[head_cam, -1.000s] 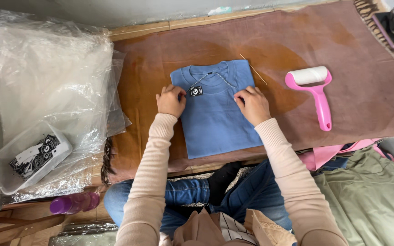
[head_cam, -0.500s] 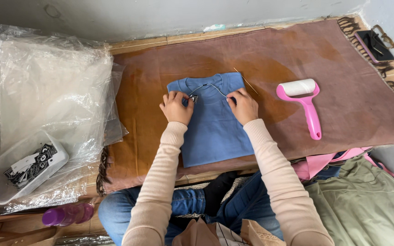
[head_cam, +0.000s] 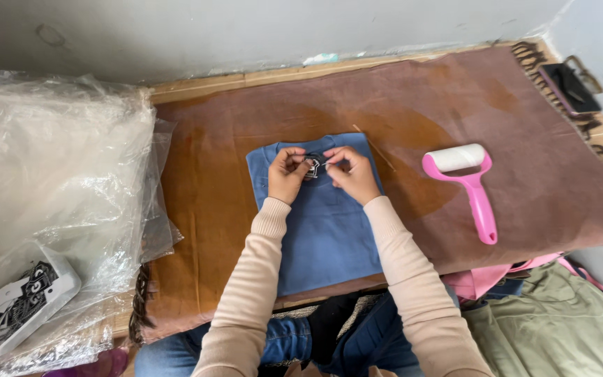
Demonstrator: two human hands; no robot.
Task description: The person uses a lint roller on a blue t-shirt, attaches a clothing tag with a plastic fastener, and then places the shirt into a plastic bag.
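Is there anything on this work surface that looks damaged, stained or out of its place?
Mostly tidy. The brown cloth table cover has a darker, stain-like patch around the folded blue shirt. The shirt lies flat and square; both hands pinch a small tag at its collar. The pink lint roller lies beside it, apart.

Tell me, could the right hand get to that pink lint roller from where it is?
Probably yes. The right hand is pinching a small tag at the collar of the folded blue shirt, and the pink lint roller lies to its right on the brown cloth, with only bare cloth between them.
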